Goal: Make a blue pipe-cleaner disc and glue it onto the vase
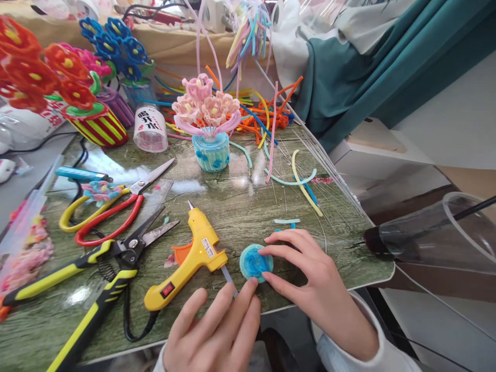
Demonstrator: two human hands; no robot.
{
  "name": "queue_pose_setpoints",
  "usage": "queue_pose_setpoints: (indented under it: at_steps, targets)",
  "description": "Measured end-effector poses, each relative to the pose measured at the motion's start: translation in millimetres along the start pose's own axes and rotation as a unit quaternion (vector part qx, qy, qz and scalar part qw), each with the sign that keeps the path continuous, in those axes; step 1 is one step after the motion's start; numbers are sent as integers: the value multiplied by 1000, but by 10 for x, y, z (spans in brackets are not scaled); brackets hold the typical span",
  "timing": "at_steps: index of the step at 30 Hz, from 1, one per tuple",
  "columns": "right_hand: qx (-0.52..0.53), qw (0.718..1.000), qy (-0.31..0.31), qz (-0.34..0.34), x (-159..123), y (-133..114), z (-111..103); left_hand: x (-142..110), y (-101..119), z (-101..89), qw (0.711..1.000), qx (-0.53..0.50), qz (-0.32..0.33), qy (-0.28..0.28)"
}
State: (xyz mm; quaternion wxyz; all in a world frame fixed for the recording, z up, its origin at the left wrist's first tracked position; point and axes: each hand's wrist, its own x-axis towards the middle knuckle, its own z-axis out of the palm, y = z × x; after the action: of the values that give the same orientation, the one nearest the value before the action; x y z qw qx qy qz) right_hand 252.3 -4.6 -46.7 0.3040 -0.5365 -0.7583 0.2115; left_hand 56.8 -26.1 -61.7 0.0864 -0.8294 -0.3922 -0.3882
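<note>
A small round disc of coiled blue pipe cleaner (245,262), light blue at its rim and darker blue in the middle, lies on the table near the front edge. My right hand (315,276) reaches over it from the right, with thumb and index finger closed about the darker centre. From below, my left hand (219,328) touches the disc's lower edge with a fingertip, its fingers stretched out. A yellow glue gun (203,240) rests on its side left of the disc, its glue stick reaching to my left fingers. Short blue pipe-cleaner pieces (287,221) lie just beyond the disc.
Black-and-yellow shears (132,253) and red-and-yellow scissors (134,199) lie at left. A blue pot with pink flowers (211,152) stands mid-table, a clear plastic cup (150,134) beside it. Orange pipe cleaners (267,121) and thin wires (329,165) spread behind; a dark tumbler (418,240) is at right.
</note>
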Motion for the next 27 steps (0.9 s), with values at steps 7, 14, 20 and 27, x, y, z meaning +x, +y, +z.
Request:
queue_pose_setpoints:
  at_steps: [7, 14, 20, 27]
  targets:
    - [-8, 1000, -25, 11, 33, 7, -39, 1, -23, -99, 998, -7, 2, -70]
    - [11, 999, -20, 34, -28, -28, -41, -3, -9, -81, 998, -8, -24, -58]
    - [1, 999, 17, 27, -115, -23, 70, -30, -66, -163, 994, 0, -25, -105]
    - [-24, 998, 45, 49, -124, -72, 143, 6, -78, -153, 995, -1, -26, -95]
